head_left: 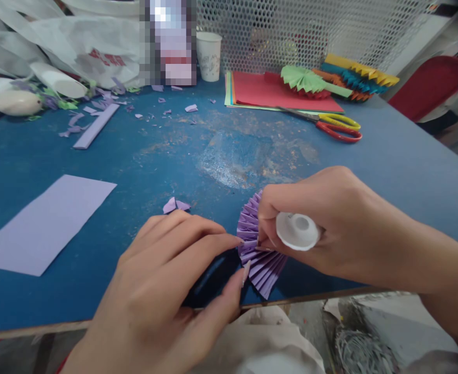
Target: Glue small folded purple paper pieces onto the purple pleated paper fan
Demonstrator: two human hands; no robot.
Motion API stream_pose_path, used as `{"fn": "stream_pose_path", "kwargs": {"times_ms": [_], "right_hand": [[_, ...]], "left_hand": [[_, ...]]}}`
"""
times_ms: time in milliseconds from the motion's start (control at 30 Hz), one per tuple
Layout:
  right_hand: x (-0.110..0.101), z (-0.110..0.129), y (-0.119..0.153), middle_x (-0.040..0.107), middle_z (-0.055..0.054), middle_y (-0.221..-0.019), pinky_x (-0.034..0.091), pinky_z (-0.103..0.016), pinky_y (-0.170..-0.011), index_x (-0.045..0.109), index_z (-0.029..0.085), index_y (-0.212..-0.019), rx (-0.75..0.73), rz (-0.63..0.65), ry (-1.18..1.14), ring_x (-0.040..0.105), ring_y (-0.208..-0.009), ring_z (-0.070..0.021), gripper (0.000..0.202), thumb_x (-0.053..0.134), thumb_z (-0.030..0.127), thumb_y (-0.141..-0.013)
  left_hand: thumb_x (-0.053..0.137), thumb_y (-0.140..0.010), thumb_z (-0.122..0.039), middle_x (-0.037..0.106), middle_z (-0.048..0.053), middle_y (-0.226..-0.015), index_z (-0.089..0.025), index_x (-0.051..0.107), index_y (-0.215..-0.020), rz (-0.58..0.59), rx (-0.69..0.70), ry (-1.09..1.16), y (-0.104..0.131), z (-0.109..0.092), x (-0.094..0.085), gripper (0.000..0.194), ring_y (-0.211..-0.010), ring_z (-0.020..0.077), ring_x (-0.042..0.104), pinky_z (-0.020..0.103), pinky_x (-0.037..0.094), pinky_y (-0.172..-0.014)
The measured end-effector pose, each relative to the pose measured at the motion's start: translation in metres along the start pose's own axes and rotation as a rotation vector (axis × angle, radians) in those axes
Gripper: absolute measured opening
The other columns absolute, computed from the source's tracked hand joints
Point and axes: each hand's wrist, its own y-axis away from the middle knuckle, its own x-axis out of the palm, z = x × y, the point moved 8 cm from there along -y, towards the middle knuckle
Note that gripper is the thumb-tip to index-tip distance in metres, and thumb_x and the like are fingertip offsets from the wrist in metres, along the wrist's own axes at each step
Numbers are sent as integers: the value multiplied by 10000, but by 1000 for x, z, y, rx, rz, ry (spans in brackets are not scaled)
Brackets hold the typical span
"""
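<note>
Purple pleated fan (266, 270), left hand (166, 275) holding its edge, right hand (341, 223) clasping white bottle (296, 236), partly hiding the fan, scissors (317, 120) beyond.

Toward the far side of the blue counter (400, 156), I am seeing a white paper cup (209, 58) standing upright before a perforated metal panel (248, 41). To its right, a stack of coloured sheets (258, 92) is lying with red on top, and a green pleated paper (304, 82) is resting over it. Scissors (336, 126) with red and yellow handles are pointing their blades at the stack's front edge. At far left, I am seeing a white plastic bag (84, 49) sagging behind purple and green scraps (104, 98), while a red chair (429, 88) is showing beyond the right edge.
</note>
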Motion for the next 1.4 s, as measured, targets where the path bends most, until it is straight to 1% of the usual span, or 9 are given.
{"fn": "stream_pose_path", "kwargs": {"times_ms": [200,400,600,700,867,1000,1133,1300,1400], "right_hand": [[0,2,0,617,40,-647,220,-263,-561,612,214,-902,-1,3,1,458,-560,-97,133,558,100,-861],[-1,4,-1,619,38,-668,222,-258,-563,585,203,-877,-13,6,11,430,-562,-90,118,549,91,-872],[0,5,-1,598,44,-655,229,-254,-564,558,201,-839,-18,17,-13,409,-558,-86,98,558,110,-878],[0,4,-1,612,43,-670,230,-256,-565,555,203,-837,-13,29,-33,417,-565,-88,86,573,124,-867],[-6,9,3,651,36,-734,268,-252,-592,538,206,-847,-58,39,-72,470,-616,-95,140,559,69,-829],[-9,13,5,655,28,-761,290,-250,-604,540,209,-881,-83,59,-72,489,-629,-99,152,561,69,-825],[0,12,4,647,23,-747,267,-256,-586,550,207,-880,-74,146,-45,480,-615,-102,175,546,47,-808],[1,10,3,612,47,-682,226,-263,-572,545,212,-849,-87,90,-7,447,-583,-98,172,518,50,-800],[4,8,4,609,50,-662,222,-270,-574,550,212,-841,-71,115,10,456,-573,-97,185,488,43,-797]], "left_hand": [[585,-971,-371,719,-71,-977,-358,693,-1028,-37,-26,43,-1,1,-2,123,-881,165,653,416,500,-943],[581,-974,-371,728,-61,-974,-376,684,-1043,-26,-34,66,0,0,-1,124,-875,183,660,445,510,-927],[625,-935,-301,722,-62,-984,-371,680,-1041,0,-9,30,2,-1,0,138,-880,200,670,439,542,-893],[608,-946,-304,724,-58,-978,-373,673,-1038,4,-7,55,0,-1,1,131,-877,198,666,423,543,-871],[576,-961,-323,728,-53,-950,-395,673,-1028,-16,-10,65,-3,-1,-1,138,-847,211,667,432,548,-822],[579,-963,-298,728,-64,-965,-372,673,-1030,1,6,69,-3,-3,-1,137,-856,191,665,422,541,-835],[565,-965,-249,723,-55,-951,-335,674,-1010,21,19,64,-3,-5,-2,147,-854,173,663,392,536,-833],[561,-974,-208,723,-38,-957,-313,666,-1030,41,62,61,-3,-8,-2,159,-862,157,662,347,524,-813],[567,-987,-179,718,-47,-969,-303,663,-1034,60,66,60,-3,-7,2,164,-883,133,651,312,507,-835]]}}
